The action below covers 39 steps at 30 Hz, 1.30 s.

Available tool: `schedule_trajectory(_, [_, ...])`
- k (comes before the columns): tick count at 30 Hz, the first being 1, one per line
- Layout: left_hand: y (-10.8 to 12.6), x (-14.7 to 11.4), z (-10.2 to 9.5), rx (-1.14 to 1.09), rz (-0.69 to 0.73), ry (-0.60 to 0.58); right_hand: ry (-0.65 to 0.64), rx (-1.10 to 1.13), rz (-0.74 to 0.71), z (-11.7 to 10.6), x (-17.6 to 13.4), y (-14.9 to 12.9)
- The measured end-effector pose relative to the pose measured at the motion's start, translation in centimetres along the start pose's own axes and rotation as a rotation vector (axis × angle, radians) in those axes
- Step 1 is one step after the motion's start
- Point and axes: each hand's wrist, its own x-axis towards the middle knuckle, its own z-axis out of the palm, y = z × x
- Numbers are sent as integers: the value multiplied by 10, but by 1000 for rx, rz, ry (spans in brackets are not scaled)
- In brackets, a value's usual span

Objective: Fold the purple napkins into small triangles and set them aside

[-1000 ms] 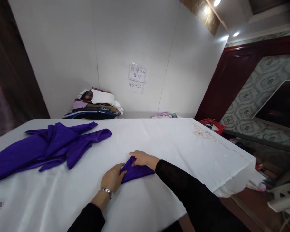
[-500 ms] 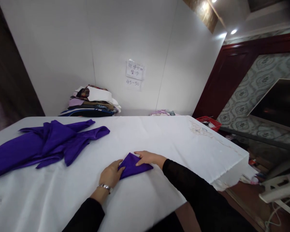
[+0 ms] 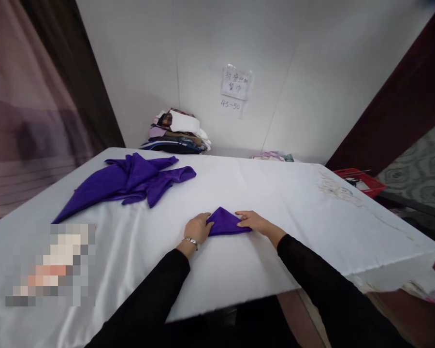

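A purple cloth napkin (image 3: 224,223), folded into a triangle with its point away from me, lies on the white tablecloth (image 3: 239,270). My left hand (image 3: 198,227) pinches its left corner, thumb on top; a metal watch or bracelet circles that wrist. At the opposite corner, my right hand (image 3: 254,221) grips the cloth between thumb and fingers. Both hands rest low over the table. Further left, a loose heap of purple cloths (image 3: 130,179) lies crumpled and partly overlapping.
Behind the table's far edge sits a stack of folded clothes (image 3: 177,133), with a smaller cloth pile (image 3: 270,155) to its right. A red basket (image 3: 362,182) stands past the right edge. Handwritten paper signs (image 3: 236,83) hang on the wall. A pixelated patch covers the lower left.
My view has turned left. The folded napkin's near edge now lies more level, and my right hand has shifted from its upper side to the right corner. My left hand keeps its hold.
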Motion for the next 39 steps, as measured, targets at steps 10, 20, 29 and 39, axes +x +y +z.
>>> schedule_trajectory(10, [13, -8, 0, 134, 176, 98, 116, -24, -22, 2, -18, 13])
schedule_trajectory(20, [21, -8, 21, 195, 405, -95, 255, 28, -26, -16, -37, 24])
schedule_trajectory(29, [22, -10, 21, 224, 404, -76, 173, -694, -523, 46, -52, 0])
schedule_trajectory(39, [20, -13, 20, 247, 402, -80, 126, -993, -477, 65, -39, 15])
